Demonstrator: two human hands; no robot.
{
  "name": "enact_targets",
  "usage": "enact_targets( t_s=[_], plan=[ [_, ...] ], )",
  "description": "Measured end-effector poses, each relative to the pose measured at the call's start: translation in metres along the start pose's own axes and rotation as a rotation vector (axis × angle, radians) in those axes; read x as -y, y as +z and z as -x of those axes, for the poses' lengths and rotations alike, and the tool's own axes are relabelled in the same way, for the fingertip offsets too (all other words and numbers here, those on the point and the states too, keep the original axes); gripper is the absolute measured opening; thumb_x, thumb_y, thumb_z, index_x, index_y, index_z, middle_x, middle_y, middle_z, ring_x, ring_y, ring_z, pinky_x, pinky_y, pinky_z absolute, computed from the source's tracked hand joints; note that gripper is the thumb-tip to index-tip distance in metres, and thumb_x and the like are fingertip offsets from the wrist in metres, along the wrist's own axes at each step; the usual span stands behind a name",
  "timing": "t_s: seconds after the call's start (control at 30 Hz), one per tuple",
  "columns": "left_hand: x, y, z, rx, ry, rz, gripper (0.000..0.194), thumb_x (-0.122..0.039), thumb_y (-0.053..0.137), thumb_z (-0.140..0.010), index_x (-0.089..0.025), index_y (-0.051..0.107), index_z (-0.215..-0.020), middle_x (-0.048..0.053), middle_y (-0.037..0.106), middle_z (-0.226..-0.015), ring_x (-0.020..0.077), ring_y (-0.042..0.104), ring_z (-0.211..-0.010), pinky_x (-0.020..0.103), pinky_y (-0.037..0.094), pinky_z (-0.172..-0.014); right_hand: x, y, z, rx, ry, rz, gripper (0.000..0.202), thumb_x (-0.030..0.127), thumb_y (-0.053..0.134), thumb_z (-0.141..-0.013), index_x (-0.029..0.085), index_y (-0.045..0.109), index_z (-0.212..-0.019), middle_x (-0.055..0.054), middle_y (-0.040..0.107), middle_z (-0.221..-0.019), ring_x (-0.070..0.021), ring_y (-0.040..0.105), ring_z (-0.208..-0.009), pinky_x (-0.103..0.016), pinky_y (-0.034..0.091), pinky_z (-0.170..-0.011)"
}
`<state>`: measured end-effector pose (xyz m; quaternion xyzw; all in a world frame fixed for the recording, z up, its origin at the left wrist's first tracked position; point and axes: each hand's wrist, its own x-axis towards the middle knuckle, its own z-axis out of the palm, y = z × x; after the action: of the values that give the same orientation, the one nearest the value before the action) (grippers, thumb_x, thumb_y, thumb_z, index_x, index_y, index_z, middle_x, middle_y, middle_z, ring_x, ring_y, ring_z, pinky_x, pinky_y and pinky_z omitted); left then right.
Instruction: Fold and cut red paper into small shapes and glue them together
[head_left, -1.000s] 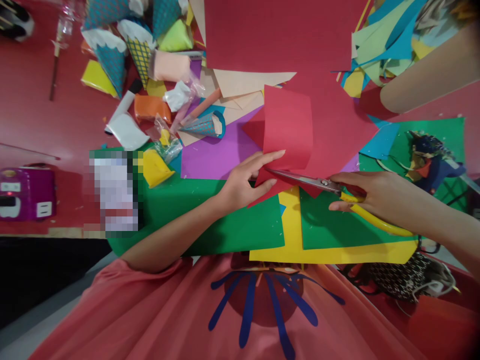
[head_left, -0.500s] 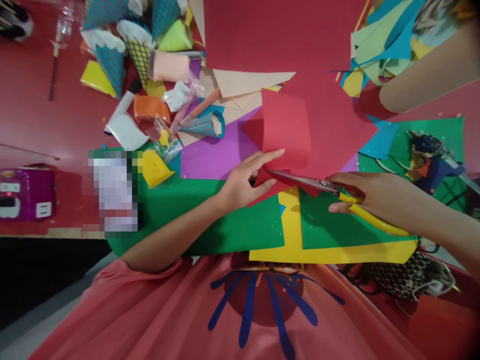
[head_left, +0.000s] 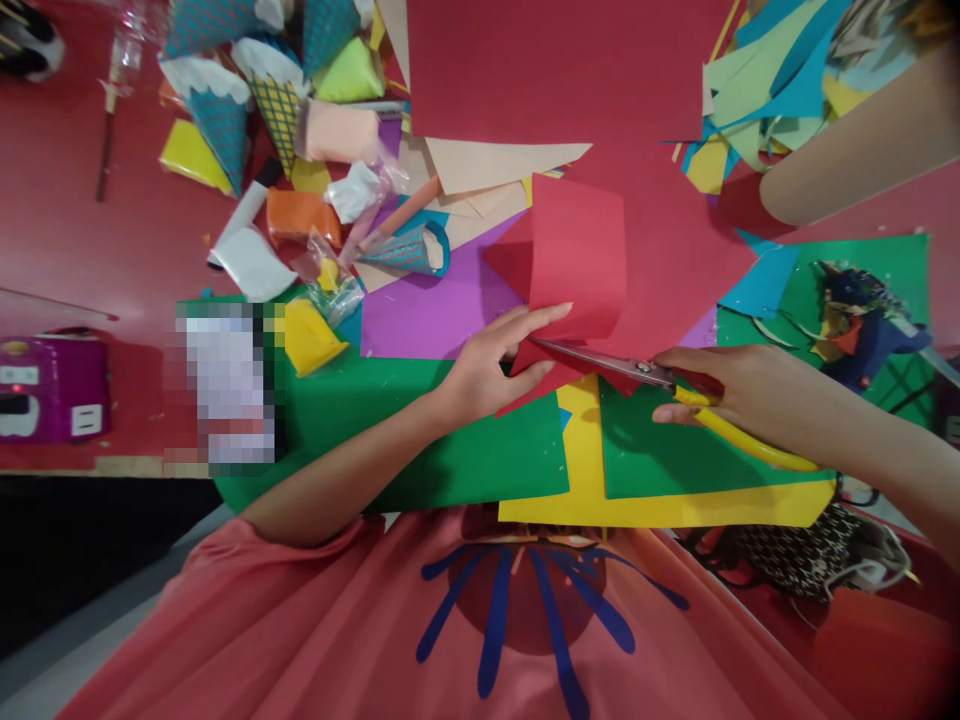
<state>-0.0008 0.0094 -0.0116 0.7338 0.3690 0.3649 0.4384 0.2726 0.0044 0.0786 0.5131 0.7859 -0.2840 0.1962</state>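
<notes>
Head view: your right hand (head_left: 750, 395) grips the yellow-handled scissors (head_left: 643, 368), long axis nearly crosswise, steel blades pointing at your left hand (head_left: 491, 362), the nearer to the tips. Your left hand holds the red sheet (head_left: 577, 255), smooth, thin and curled, between and just beyond both hands.

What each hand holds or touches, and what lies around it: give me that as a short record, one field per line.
left hand: index finger and thumb resting on red paper
right hand: holding yellow-handled scissors
scissor blades: pointing toward the left hand, at the red paper
nearer the body: green sheets, yellow sheet
left side: wafer-patterned cones, orange packet, yellow packet
right side: what looks like a blue glue gun
</notes>
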Motion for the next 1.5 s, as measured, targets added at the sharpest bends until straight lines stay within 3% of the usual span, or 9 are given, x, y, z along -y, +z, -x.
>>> enact_targets(
  t_s=[0.33,0.5,0.77,0.9,1.0,1.1,1.23,1.37,1.5],
  plan=[
    [-0.001,0.0,0.001,0.014,-0.016,-0.005,0.048,-0.037,0.06,-0.088,-0.029,0.051,-0.134,0.006,0.063,-0.123,0.0025,0.046,-0.056,0.018,0.042,-0.056,-0.004,0.004,0.0,-0.049,-0.063,0.013,0.068,0.079,0.038,-0.079,0.026,0.062,-0.114,-0.007,0.075,-0.092,-0.0301,0.071,-0.074,-0.034,0.045,-0.055],
    [0.0,0.001,0.0,0.011,-0.005,-0.007,0.049,-0.033,0.061,-0.088,-0.029,0.051,-0.135,0.006,0.065,-0.12,0.0026,0.045,-0.055,0.019,0.042,-0.055,-0.003,0.003,-0.002,-0.06,-0.074,0.007,0.066,0.078,0.037,-0.081,0.026,0.064,-0.112,-0.007,0.075,-0.088,-0.0269,0.07,-0.069,-0.031,0.043,-0.054],
    [-0.002,0.0,0.0,0.04,-0.016,-0.017,0.048,-0.031,0.062,-0.087,-0.026,0.052,-0.134,0.007,0.064,-0.125,0.0109,0.062,-0.082,0.022,0.05,-0.068,-0.003,0.002,-0.003,-0.041,-0.076,-0.008,0.065,0.075,0.033,-0.084,0.024,0.065,-0.108,-0.007,0.074,-0.079,-0.0223,0.066,-0.062,-0.028,0.039,-0.054],
    [0.002,-0.004,-0.002,0.008,-0.044,-0.005,0.05,-0.032,0.062,-0.087,-0.028,0.049,-0.136,0.007,0.062,-0.129,0.0062,0.058,-0.069,0.018,0.045,-0.056,-0.001,-0.002,-0.003,-0.038,-0.016,0.031,0.064,0.073,0.035,-0.085,0.022,0.063,-0.111,-0.009,0.074,-0.082,-0.0253,0.067,-0.068,-0.03,0.041,-0.057],
    [0.011,-0.01,-0.006,-0.036,-0.105,0.078,0.052,-0.037,0.061,-0.088,-0.028,0.047,-0.137,0.008,0.055,-0.139,0.0088,0.064,-0.076,0.017,0.046,-0.055,-0.005,-0.003,-0.007,-0.113,0.034,0.094,0.062,0.066,0.036,-0.09,0.016,0.061,-0.118,-0.016,0.074,-0.093,-0.0295,0.07,-0.079,-0.033,0.044,-0.063],
    [0.019,-0.016,-0.012,-0.029,-0.168,0.177,0.063,-0.044,0.067,-0.082,-0.029,0.044,-0.139,0.006,0.055,-0.139,0.0175,0.068,-0.097,0.025,0.057,-0.071,-0.016,0.0,-0.013,-0.22,0.15,0.069,0.057,0.064,0.048,-0.086,0.017,0.063,-0.116,-0.014,0.074,-0.091,-0.0294,0.07,-0.077,-0.033,0.044,-0.062],
    [0.021,-0.021,-0.015,-0.009,-0.193,0.167,0.067,-0.045,0.071,-0.078,-0.03,0.046,-0.138,0.005,0.049,-0.146,0.0264,0.055,-0.127,0.034,0.057,-0.091,-0.033,0.004,-0.021,-0.343,0.295,0.003,0.05,0.055,0.067,-0.076,0.022,0.064,-0.114,-0.009,0.075,-0.085,-0.0281,0.069,-0.072,-0.031,0.043,-0.057],
    [0.012,-0.018,-0.012,-0.075,-0.144,-0.048,0.054,-0.033,0.063,-0.085,-0.029,0.048,-0.136,0.005,0.051,-0.146,0.0236,0.056,-0.125,0.026,0.059,-0.079,-0.039,-0.002,-0.028,-0.406,0.361,-0.004,0.049,0.03,0.07,-0.076,0.024,0.061,-0.124,-0.011,0.075,-0.101,-0.0308,0.07,-0.087,-0.032,0.045,-0.063],
    [0.006,-0.016,-0.011,-0.118,-0.121,-0.112,0.046,-0.023,0.06,-0.084,-0.021,0.053,-0.13,0.009,0.06,-0.135,0.019,0.061,-0.116,0.016,0.054,-0.067,-0.035,-0.01,-0.04,-0.477,0.36,0.012,0.05,0.029,0.066,-0.079,0.022,0.058,-0.128,-0.014,0.073,-0.108,-0.0337,0.068,-0.097,-0.038,0.048,-0.074]
  ],
)
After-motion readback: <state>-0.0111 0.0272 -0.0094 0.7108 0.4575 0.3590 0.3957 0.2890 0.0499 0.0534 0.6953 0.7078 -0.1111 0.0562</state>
